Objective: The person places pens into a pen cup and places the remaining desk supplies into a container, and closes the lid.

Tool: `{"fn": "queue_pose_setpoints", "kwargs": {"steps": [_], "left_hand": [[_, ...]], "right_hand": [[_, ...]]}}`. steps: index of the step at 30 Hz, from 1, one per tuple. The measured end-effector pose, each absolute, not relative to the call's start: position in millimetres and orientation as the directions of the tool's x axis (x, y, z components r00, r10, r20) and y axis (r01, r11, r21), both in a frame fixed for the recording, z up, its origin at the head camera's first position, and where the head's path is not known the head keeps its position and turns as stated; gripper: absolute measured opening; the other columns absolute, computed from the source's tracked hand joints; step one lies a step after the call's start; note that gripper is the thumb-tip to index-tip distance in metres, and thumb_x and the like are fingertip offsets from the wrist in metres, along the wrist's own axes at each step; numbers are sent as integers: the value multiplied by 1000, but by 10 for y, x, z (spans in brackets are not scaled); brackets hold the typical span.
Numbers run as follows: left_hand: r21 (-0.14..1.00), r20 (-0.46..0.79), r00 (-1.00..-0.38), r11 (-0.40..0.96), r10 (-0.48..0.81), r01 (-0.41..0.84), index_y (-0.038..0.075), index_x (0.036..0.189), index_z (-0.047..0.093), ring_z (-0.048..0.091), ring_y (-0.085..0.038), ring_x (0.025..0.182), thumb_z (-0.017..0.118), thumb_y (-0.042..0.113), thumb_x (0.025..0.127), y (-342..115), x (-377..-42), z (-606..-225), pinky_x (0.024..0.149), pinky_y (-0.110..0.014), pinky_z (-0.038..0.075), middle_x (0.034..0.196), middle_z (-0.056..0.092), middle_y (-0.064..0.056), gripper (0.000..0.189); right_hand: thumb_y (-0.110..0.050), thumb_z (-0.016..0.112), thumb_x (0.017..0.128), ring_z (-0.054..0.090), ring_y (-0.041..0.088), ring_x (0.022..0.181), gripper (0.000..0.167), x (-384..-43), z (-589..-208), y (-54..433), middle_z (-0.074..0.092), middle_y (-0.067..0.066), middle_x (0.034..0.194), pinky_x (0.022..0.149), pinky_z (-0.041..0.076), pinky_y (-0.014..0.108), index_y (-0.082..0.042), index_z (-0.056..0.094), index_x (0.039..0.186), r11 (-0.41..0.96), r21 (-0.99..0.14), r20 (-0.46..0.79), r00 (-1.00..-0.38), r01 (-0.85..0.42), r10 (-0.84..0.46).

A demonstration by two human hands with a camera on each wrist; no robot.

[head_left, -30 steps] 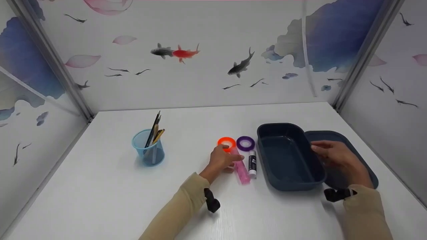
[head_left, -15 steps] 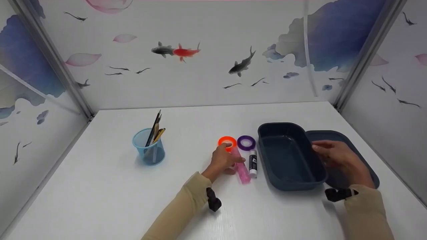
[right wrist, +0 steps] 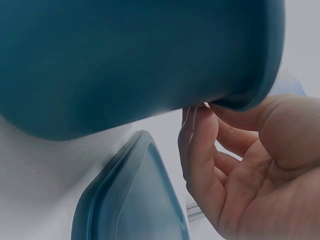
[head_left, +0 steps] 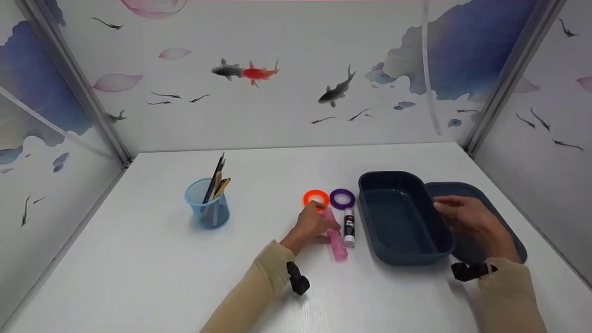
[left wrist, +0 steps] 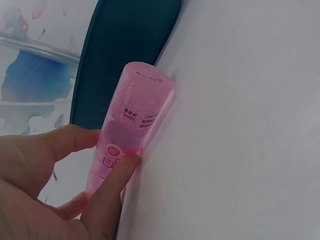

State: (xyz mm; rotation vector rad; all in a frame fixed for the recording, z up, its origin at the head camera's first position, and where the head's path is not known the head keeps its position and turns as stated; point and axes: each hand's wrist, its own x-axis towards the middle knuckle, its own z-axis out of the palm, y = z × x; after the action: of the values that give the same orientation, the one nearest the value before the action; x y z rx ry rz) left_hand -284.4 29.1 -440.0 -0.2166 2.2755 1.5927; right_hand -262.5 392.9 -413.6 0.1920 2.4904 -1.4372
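Observation:
A pink translucent bottle [left wrist: 134,107] with printed markings is pinched between the thumb and fingers of my left hand [head_left: 312,224]. It lies at a slant above or on the white table, its flat end pointing towards me; whether it touches the table I cannot tell. Just right of it lies a glue stick [head_left: 349,227]. An orange tape roll [head_left: 316,199] and a purple tape roll [head_left: 342,199] lie beyond. My right hand [head_left: 476,224] holds the right rim of a dark blue box [head_left: 393,226], with curled fingers against the outer wall in the right wrist view.
A dark blue lid [head_left: 467,189] lies right of the box, partly behind my right hand. On the left of the table [head_left: 138,268] stands a light blue cup [head_left: 210,215] with pencils and brushes [head_left: 216,182]. Printed panels [head_left: 286,120] enclose the back and sides.
The pink bottle has shifted slightly towards me in my left hand, and its near end has turned a little. My right hand and the box stay where they were.

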Motion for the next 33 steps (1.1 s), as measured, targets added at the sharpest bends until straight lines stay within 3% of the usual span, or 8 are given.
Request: {"fn": "queue_pose_setpoints", "kwargs": {"steps": [9, 18, 27, 33], "left_hand": [[860, -366, -928, 408, 72, -307, 13, 134, 47, 60, -23, 93, 80, 8, 81, 329, -2817, -4407, 72, -31, 63, 112, 59, -9, 62], [855, -371, -924, 422, 88, -302, 14, 134, 51, 60, -23, 95, 78, 12, 81, 263, -2825, -4402, 80, -32, 61, 119, 61, -9, 59], [899, -328, -936, 348, 128, -267, 12, 136, 51, 63, -22, 94, 76, 8, 81, 177, -2852, -4437, 84, -32, 61, 127, 62, -11, 60], [912, -361, -922, 258, 141, -318, 14, 139, 49, 68, -24, 92, 75, 11, 86, 152, -2894, -4411, 81, -36, 63, 131, 62, -12, 59]], "right_hand": [[-43, 57, 100, 53, 8, 76, 71, -2631, -4156, 3947, 57, -10, 92, 69, 53, 28, 0, 35, 153, 511, -825, -282, -959, 242, 0], [-46, 58, 99, 57, 7, 88, 75, -2623, -4152, 3950, 61, -12, 101, 77, 56, 28, 0, 34, 154, 503, -833, -278, -960, 232, -18], [-48, 59, 98, 59, 6, 94, 76, -2623, -4139, 3956, 61, -12, 111, 81, 56, 26, -3, 34, 155, 514, -824, -285, -958, 237, -15], [-46, 59, 99, 60, 6, 97, 75, -2629, -4145, 3938, 62, -11, 112, 83, 56, 27, -3, 35, 154, 504, -830, -291, -957, 240, -22]]}}
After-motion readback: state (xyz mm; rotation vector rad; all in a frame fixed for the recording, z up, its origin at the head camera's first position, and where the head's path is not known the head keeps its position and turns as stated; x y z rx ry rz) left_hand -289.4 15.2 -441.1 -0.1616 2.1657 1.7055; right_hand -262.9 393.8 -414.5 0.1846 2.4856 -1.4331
